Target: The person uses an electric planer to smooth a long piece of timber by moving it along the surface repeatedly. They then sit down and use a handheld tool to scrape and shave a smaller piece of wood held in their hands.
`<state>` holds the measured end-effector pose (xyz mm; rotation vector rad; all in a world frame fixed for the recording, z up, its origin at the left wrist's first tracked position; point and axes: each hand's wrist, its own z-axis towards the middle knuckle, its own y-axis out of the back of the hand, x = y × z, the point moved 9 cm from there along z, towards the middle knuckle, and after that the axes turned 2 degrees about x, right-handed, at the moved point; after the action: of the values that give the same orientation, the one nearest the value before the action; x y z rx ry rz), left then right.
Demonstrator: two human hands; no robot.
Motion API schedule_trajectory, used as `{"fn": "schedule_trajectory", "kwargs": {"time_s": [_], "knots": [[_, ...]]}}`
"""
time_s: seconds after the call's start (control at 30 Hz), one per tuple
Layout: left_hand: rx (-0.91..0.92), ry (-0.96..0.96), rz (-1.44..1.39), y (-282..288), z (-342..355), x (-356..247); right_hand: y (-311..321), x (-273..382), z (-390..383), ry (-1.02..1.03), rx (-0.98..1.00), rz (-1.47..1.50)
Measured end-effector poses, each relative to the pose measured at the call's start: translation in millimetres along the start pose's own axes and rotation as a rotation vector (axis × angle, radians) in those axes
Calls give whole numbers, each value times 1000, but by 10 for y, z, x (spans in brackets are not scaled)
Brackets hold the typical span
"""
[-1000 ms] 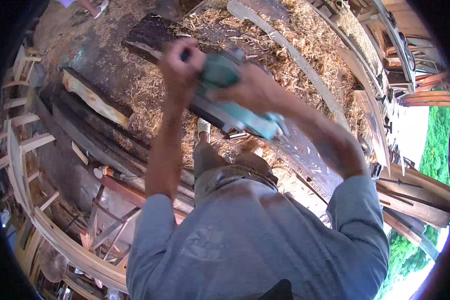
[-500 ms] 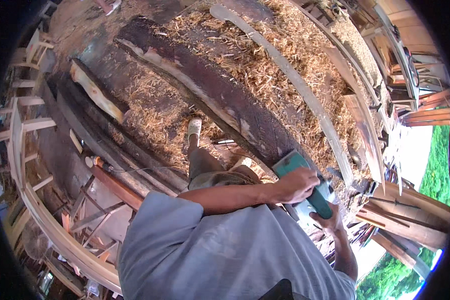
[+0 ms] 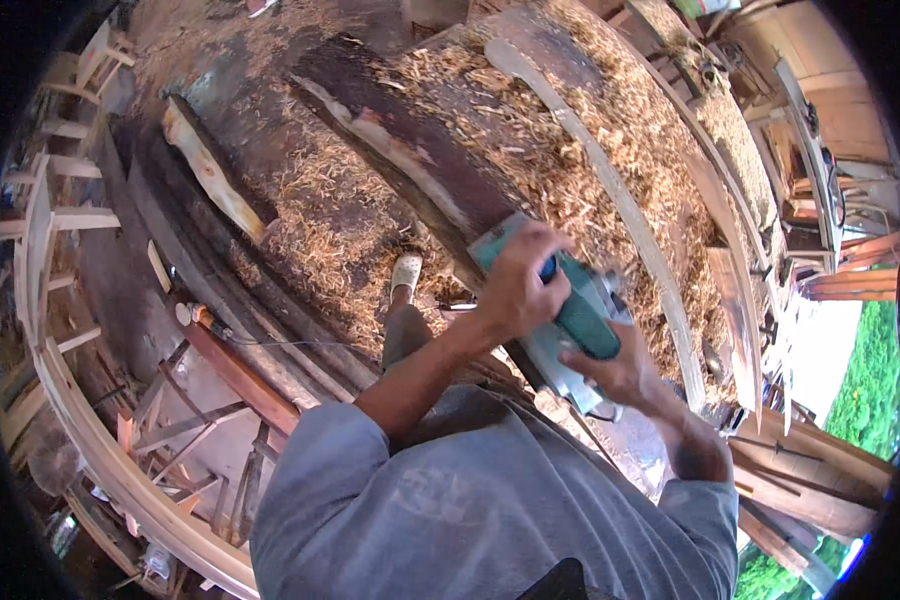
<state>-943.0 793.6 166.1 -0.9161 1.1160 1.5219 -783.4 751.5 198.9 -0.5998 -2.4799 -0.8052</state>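
Note:
A green electric hand planer [image 3: 587, 305] rests on the dark, rough-faced timber slab [image 3: 410, 135], which runs diagonally from the upper left toward my body. At the planer's front, my left hand [image 3: 523, 280] is wrapped round its blue-topped knob. My right hand [image 3: 615, 365] grips the rear handle, its thumb on the near side. The planer covers the near end of the slab. A pale, bark-edged strip runs down the slab's left side. The planer's underside is hidden.
Wood shavings [image 3: 610, 130] lie thick over the floor. A long pale strip of wood [image 3: 610, 180] curves along the slab's right. On the left lie dark beams [image 3: 200, 245] and a short half-barked piece [image 3: 198, 160]. A curved wooden frame [image 3: 110, 430] stands at far left.
My two hands have pushed the planer up and left along the slab, away from its near end. My left arm has stretched further forward.

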Motion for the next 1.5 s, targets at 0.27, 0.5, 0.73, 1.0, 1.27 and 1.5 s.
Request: {"fn": "schedule_trajectory", "kwargs": {"time_s": [0.27, 0.5, 0.73, 1.0, 1.27, 1.5], "knots": [[-562, 105, 327, 2386, -26, 523, -265, 1952, 1352, 188, 50, 32], [-594, 619, 627, 3527, -1978, 1730, -594, 3652, 2241, 736, -19, -355], [-733, 782, 505, 3462, -2820, 1670, -780, 4850, 3307, 675, -79, -145], [-775, 484, 348, 3265, -1388, 687, -485, 4024, 2810, 845, -162, -222], [26, -203, 356, 904, 48, -106, -90, 993, 505, 509, -148, -206], [644, -394, -42, -2216, -1219, -1037, 121, -2208, -1741, -279, -169, 44]]}}
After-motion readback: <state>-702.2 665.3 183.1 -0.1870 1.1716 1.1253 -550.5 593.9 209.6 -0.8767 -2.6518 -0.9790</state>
